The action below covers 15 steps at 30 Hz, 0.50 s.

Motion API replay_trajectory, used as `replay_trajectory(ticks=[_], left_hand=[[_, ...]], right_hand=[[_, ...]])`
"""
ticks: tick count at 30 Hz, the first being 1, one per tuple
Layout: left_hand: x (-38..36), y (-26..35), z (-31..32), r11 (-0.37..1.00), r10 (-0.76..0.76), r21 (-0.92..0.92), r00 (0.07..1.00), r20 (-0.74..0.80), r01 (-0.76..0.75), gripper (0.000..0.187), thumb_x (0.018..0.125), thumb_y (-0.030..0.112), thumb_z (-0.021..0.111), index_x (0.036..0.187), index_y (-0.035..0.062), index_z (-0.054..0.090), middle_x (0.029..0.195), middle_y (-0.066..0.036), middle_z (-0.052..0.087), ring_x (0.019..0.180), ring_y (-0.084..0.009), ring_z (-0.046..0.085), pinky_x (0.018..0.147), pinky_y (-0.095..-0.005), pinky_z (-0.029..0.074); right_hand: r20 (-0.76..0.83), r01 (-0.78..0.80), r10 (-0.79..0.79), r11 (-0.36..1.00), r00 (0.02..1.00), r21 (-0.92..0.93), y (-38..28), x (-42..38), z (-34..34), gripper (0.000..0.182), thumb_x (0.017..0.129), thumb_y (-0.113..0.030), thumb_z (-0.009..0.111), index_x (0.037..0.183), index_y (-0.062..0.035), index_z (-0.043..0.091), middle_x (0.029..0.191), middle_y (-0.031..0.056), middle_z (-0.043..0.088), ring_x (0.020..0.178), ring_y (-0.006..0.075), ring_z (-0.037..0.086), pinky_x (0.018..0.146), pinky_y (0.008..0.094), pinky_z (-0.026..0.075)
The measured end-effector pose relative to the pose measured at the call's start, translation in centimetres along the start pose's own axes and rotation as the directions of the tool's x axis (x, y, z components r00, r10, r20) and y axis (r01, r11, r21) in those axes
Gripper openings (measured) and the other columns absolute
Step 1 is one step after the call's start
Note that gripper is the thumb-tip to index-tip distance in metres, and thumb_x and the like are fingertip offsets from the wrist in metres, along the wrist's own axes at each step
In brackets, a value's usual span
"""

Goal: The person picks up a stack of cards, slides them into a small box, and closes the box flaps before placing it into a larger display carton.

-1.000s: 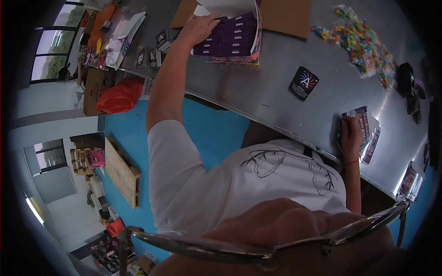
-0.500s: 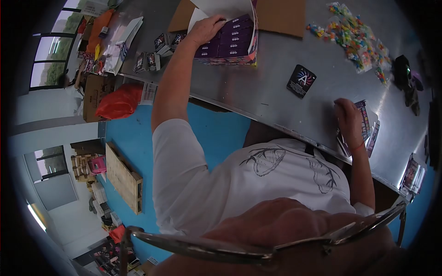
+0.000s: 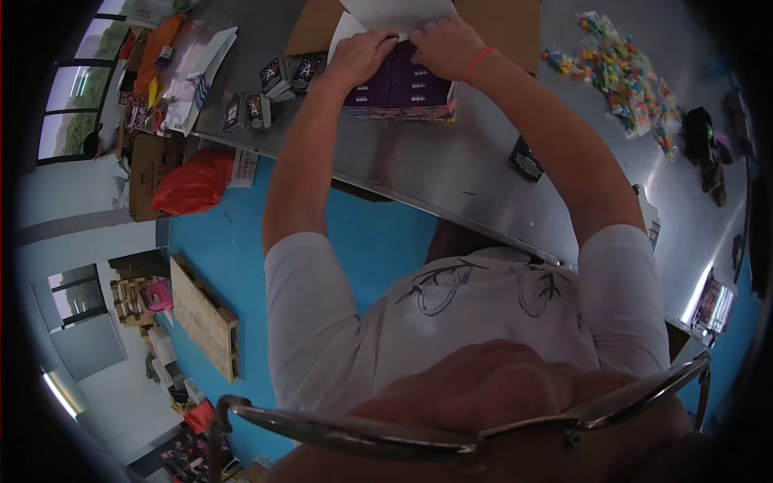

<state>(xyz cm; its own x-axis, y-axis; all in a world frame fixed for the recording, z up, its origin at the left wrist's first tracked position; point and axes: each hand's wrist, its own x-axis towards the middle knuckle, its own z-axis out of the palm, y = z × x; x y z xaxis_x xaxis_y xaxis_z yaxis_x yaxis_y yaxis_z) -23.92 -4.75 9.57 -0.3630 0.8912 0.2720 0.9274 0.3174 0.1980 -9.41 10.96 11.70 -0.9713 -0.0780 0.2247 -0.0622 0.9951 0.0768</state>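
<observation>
A display carton [image 3: 439, 111] with a colourful printed wall and a raised white lid [image 3: 403, 14] holds rows of small purple boxes [image 3: 411, 92]. My left hand [image 3: 364, 58] reaches over the carton's left side, its fingers bent and pressed together on a purple box in the far row. From the right, my right hand [image 3: 447, 50] comes in with curled fingers at the same row, its fingertips a short way from those of my left. The fingertips of both hands are partly hidden among the boxes. A black card with a printed front [image 3: 526, 160] lies on the table, partly behind my right forearm.
Small stacks of black cards [image 3: 274, 76] stand left of the carton, on the metal table [image 3: 386, 161]. Brown cardboard [image 3: 515, 32] lies behind it. Bags of colourful pieces [image 3: 628, 88] spread at the right. A red bag [image 3: 193, 181] sits beyond the table's left edge.
My right hand has left the printed stack at the right of the table and moved over to the carton. My left hand stays at the carton's left side.
</observation>
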Motion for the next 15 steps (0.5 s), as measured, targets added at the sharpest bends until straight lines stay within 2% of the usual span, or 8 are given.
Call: replay_trajectory(ticks=[2, 3, 5, 6, 8, 10, 12, 15], left_hand=[[-0.6, 0.3, -0.9, 0.996, -0.088, 0.01, 0.994, 0.061, 0.088, 0.033, 0.098, 0.038, 0.044, 0.112, 0.014, 0.062, 0.11, -0.009, 0.066, 0.102, -0.0328, 0.061, 0.085, -0.0448, 0.048], [-0.8, 0.0, -0.7, 0.995, -0.095, 0.004, 0.993, 0.065, 0.095, 0.033, 0.098, 0.038, 0.044, 0.112, 0.014, 0.062, 0.11, -0.009, 0.066, 0.102, -0.0328, 0.061, 0.085, -0.0448, 0.048], [-0.8, -0.4, -0.3, 0.998, 0.004, 0.065, 0.997, 0.081, -0.01, 0.035, 0.099, 0.037, 0.041, 0.11, 0.0118, 0.062, 0.108, -0.011, 0.066, 0.102, -0.0338, 0.06, 0.085, -0.0459, 0.048], [-0.6, -0.9, -0.1, 0.998, 0.012, 0.055, 0.996, 0.093, -0.017, 0.035, 0.099, 0.037, 0.041, 0.11, 0.0118, 0.062, 0.108, -0.011, 0.066, 0.102, -0.0338, 0.06, 0.085, -0.0459, 0.048], [-0.4, -1.1, 0.4, 0.987, 0.012, 0.155, 0.991, 0.135, -0.034, 0.036, 0.101, 0.032, 0.035, 0.115, 0.0097, 0.06, 0.112, -0.014, 0.063, 0.105, -0.0372, 0.057, 0.086, -0.0461, 0.045], [-0.1, -0.7, 1.0, 0.984, -0.063, 0.171, 0.991, 0.121, 0.042, 0.042, 0.099, 0.042, 0.033, 0.11, 0.0147, 0.063, 0.111, -0.012, 0.065, 0.106, -0.0345, 0.059, 0.087, -0.0511, 0.046], [0.1, -3.0, 2.4, 0.935, 0.008, 0.346, 0.981, 0.193, -0.075, 0.043, 0.099, 0.045, 0.032, 0.113, 0.0168, 0.061, 0.115, -0.011, 0.064, 0.108, -0.0344, 0.058, 0.087, -0.0524, 0.044], [-0.1, -2.2, 2.4, 0.98, 0.046, 0.187, 0.991, 0.129, -0.07, 0.042, 0.1, 0.044, 0.032, 0.118, 0.0175, 0.058, 0.118, -0.012, 0.063, 0.109, -0.033, 0.059, 0.088, -0.0505, 0.043]], right_hand=[[0.216, -0.089, 0.076, 0.995, 0.973, 0.054, -0.2, -0.2, -1.7, 0.021, 0.09, -0.024, 0.061, 0.101, -0.0066, 0.064, 0.103, 0.0116, 0.065, 0.094, 0.0295, 0.064, 0.088, 0.0391, 0.047], [0.224, -0.085, 0.071, 0.995, 0.972, 0.056, -0.4, -0.4, -2.4, 0.021, 0.09, -0.024, 0.061, 0.101, -0.0066, 0.064, 0.103, 0.0116, 0.065, 0.094, 0.0295, 0.064, 0.088, 0.0391, 0.047], [0.129, -0.013, 0.009, 0.999, 0.992, 0.032, -0.4, -1.1, -3.4, 0.025, 0.088, -0.029, 0.062, 0.1, -0.0077, 0.067, 0.087, 0.012, 0.069, 0.08, 0.0289, 0.067, 0.082, 0.0398, 0.048], [0.14, -0.025, 0.02, 0.999, 0.99, 0.037, -0.3, -1.7, -3.2, 0.025, 0.088, -0.029, 0.062, 0.1, -0.0077, 0.067, 0.087, 0.012, 0.069, 0.08, 0.0289, 0.067, 0.082, 0.0398, 0.048], [0.145, -0.088, 0.071, 0.99, 0.987, 0.113, 0.3, -4.8, -2.5, 0.024, 0.089, -0.028, 0.062, 0.1, -0.0075, 0.067, 0.089, 0.0123, 0.068, 0.081, 0.0295, 0.067, 0.082, 0.0398, 0.048], [0.198, -0.202, 0.166, 0.963, 0.966, 0.178, 1.1, -10.6, -1.5, 0.023, 0.089, -0.027, 0.061, 0.1, -0.0073, 0.067, 0.091, 0.0126, 0.068, 0.083, 0.0301, 0.066, 0.082, 0.0398, 0.048], [0.221, -0.314, 0.267, 0.925, 0.938, 0.214, 2.2, -15.9, -1.0, 0.022, 0.089, -0.026, 0.061, 0.1, -0.0071, 0.067, 0.093, 0.013, 0.067, 0.084, 0.0307, 0.066, 0.082, 0.0398, 0.048], [0.178, -0.401, 0.364, 0.876, 0.914, 0.267, 4.0, -20.4, -1.0, 0.021, 0.09, -0.024, 0.06, 0.1, -0.0068, 0.066, 0.095, 0.0135, 0.067, 0.086, 0.0317, 0.065, 0.083, 0.0397, 0.049]])
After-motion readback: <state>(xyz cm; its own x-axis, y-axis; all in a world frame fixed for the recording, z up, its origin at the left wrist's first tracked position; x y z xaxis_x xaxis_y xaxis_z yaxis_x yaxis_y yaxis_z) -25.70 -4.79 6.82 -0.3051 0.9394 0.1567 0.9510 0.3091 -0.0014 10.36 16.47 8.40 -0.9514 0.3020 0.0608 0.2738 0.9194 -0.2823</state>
